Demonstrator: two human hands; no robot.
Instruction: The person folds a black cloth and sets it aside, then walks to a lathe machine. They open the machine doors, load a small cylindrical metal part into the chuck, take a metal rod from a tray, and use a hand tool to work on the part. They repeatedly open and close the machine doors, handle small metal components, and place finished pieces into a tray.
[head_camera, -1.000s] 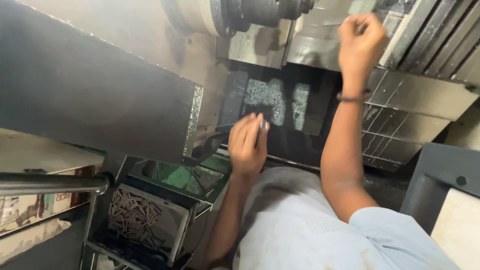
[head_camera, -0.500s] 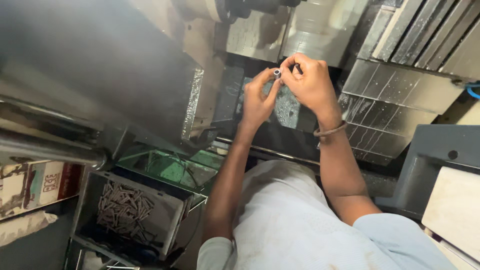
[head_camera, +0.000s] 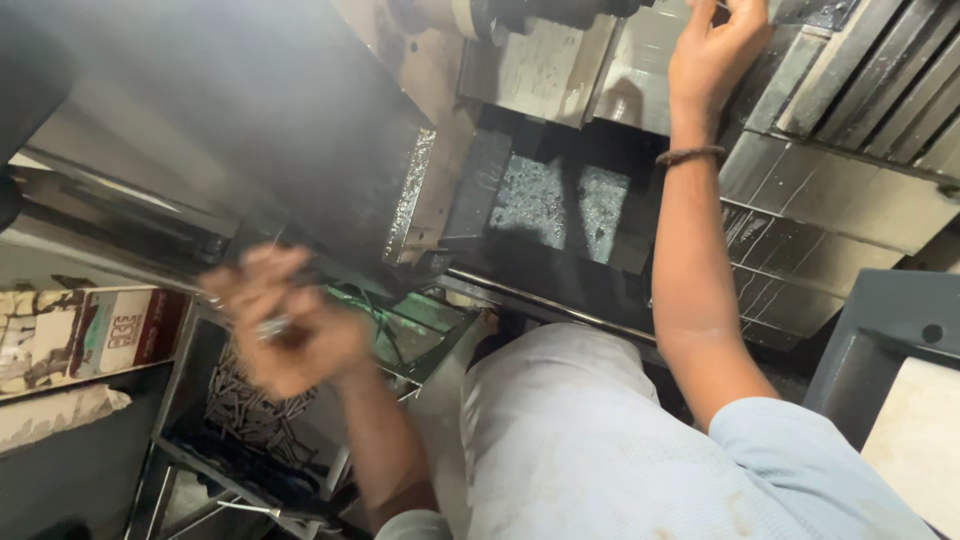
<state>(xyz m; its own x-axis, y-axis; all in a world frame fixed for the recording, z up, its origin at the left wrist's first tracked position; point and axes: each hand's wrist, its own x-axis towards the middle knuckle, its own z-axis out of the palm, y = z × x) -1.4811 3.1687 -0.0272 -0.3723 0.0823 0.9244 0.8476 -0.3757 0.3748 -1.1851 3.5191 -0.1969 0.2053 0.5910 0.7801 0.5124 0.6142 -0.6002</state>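
Small metal part (head_camera: 272, 327) pinched in blurred left hand (head_camera: 285, 325), axis unclear; right hand (head_camera: 712, 50) curled.

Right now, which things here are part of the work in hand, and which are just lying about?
In use:
left hand, blurred, holding a small metal ring
right hand, raised at the machine block

Lying about:
bin of small metal parts
printed carton
slatted way cover
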